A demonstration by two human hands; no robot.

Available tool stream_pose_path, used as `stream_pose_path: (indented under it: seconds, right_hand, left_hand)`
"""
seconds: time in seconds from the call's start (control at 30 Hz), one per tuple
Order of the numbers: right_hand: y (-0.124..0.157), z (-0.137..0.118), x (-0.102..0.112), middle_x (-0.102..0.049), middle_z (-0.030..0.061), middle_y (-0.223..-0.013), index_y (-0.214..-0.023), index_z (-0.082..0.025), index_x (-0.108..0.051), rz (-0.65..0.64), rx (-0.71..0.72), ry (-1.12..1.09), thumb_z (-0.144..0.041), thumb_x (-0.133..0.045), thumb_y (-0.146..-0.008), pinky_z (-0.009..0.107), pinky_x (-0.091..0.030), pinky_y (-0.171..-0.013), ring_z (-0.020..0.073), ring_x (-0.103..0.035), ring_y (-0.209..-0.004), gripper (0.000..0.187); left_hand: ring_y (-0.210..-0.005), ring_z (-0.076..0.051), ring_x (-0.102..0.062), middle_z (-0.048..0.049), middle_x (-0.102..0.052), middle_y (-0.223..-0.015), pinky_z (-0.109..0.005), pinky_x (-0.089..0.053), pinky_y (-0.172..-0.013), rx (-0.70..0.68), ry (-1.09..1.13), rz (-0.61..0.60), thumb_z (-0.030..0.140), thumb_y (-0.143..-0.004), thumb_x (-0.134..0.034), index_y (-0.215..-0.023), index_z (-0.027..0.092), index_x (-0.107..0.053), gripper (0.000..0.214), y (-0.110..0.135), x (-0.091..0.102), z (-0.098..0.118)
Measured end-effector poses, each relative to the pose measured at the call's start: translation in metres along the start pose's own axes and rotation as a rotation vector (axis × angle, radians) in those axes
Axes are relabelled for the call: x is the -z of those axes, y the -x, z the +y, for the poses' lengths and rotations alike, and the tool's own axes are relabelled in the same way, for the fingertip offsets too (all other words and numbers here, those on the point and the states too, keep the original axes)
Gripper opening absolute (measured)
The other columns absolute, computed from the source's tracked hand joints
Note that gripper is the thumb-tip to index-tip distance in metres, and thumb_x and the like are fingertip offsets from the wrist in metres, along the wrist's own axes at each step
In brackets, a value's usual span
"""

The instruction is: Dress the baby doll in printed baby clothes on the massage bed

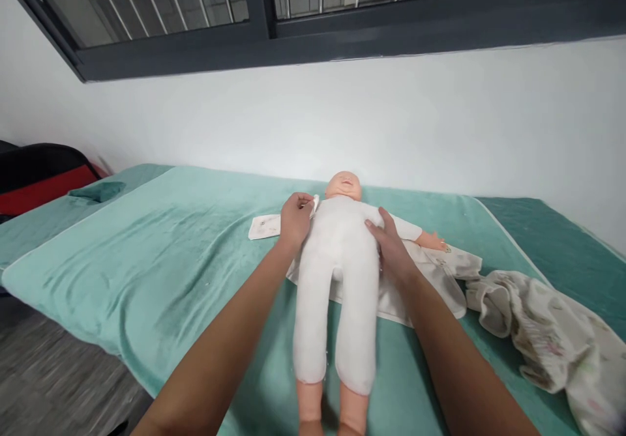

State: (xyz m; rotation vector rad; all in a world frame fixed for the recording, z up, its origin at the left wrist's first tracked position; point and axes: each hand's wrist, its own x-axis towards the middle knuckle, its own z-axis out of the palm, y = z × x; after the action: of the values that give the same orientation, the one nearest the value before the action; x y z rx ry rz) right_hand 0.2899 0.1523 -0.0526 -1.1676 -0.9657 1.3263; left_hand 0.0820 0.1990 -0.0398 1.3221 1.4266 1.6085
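A baby doll (337, 273) with a white cloth body lies on its back on a teal towel (161, 260), head toward the wall. Under it is spread a white printed garment (440, 273). My left hand (295, 219) is closed on the doll's arm or the sleeve at its shoulder; which one I cannot make out. My right hand (391, 244) lies flat with fingers stretched out against the doll's other side, near its outstretched arm.
A crumpled printed cloth (542, 332) lies at the right on the towel. A white sleeve piece (264, 226) sticks out left of the doll. A dark green cloth (98, 191) and a red-and-black object (39, 175) sit far left. White wall behind.
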Motion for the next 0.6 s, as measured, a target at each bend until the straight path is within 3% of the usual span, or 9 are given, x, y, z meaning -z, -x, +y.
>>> stream_pose_path:
  seconds: [0.17,0.3,0.37,0.5,0.6]
  right_hand:
    - [-0.005,0.008,-0.001,-0.043,0.0055,-0.158,-0.16,-0.035,-0.017,-0.06,0.002,0.004,-0.053,-0.074,-0.081,0.039,-0.048,-0.111,0.0226,-0.048,-0.14,0.099]
    - [-0.012,0.015,0.003,-0.044,0.0064,-0.158,-0.16,-0.034,-0.018,-0.054,0.025,0.014,-0.054,-0.075,-0.08,0.043,-0.05,-0.109,0.0242,-0.048,-0.14,0.1]
    - [-0.016,0.019,0.006,-0.048,0.0067,-0.154,-0.159,-0.034,-0.02,-0.053,0.046,0.024,-0.054,-0.074,-0.08,0.044,-0.051,-0.108,0.0246,-0.051,-0.139,0.098]
    - [-0.022,0.025,0.011,-0.054,0.0061,-0.149,-0.158,-0.036,-0.026,-0.053,0.084,0.08,-0.054,-0.073,-0.08,0.045,-0.051,-0.108,0.0249,-0.054,-0.135,0.093]
    - [-0.024,0.027,0.013,-0.056,0.0064,-0.146,-0.157,-0.035,-0.028,-0.034,0.089,0.121,-0.055,-0.072,-0.08,0.046,-0.049,-0.109,0.0257,-0.055,-0.134,0.091]
  left_hand:
    - [-0.073,-0.013,-0.058,-0.0006,-0.066,-0.077,-0.026,-0.043,-0.07,0.015,-0.001,-0.238,0.015,-0.078,-0.063,-0.082,0.017,-0.065,0.004,0.003,-0.009,0.05]
    - [-0.078,-0.014,-0.063,-0.0033,-0.071,-0.087,-0.028,-0.047,-0.072,0.08,-0.092,-0.528,0.017,-0.079,-0.065,-0.088,0.018,-0.066,0.009,0.036,0.0,0.089]
    - [-0.079,-0.015,-0.066,-0.0053,-0.071,-0.099,-0.029,-0.051,-0.07,0.135,-0.06,-0.577,0.026,-0.08,-0.069,-0.09,0.018,-0.065,0.013,0.054,0.014,0.097]
    - [-0.094,-0.02,-0.069,-0.0073,-0.07,-0.109,-0.036,-0.056,-0.084,0.178,0.035,-0.45,0.043,-0.083,-0.071,-0.098,0.019,-0.065,0.029,0.082,0.051,0.079]
    - [-0.107,-0.021,-0.064,-0.0059,-0.068,-0.116,-0.038,-0.051,-0.095,0.047,-0.156,-0.346,0.041,-0.086,-0.066,-0.108,0.023,-0.065,0.029,0.098,0.074,0.046]
